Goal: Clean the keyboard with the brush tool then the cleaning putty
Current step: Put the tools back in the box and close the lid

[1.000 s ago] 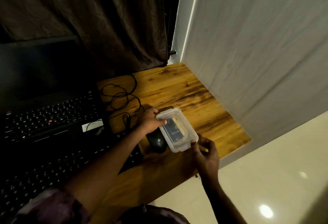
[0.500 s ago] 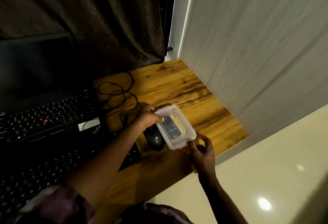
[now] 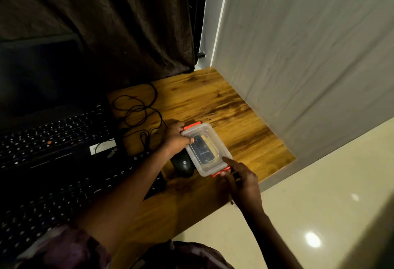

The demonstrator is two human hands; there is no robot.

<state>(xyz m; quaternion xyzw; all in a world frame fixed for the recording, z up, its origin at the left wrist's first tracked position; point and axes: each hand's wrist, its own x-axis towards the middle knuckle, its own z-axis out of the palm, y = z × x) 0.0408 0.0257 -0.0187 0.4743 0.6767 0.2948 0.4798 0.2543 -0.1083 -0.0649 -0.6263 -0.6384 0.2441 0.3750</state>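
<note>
Orange latches (image 3: pixel 192 125) have come into view at both ends of the box (image 3: pixel 205 149). The left grip (image 3: pixel 177 138) clasps its side. The right grip (image 3: pixel 238 180) pinches the near latch (image 3: pixel 217 174), probably to unclip the lid.

Orange latches (image 3: pixel 192 125) have come into sight at the far and near ends of the clear plastic lidded box (image 3: pixel 205 149). The right hand (image 3: pixel 243 183) has laid its forefinger on the near corner.

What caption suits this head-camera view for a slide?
Left hand and right hand hold a clear box with orange clips beside a black mouse at a wooden desk.
</note>
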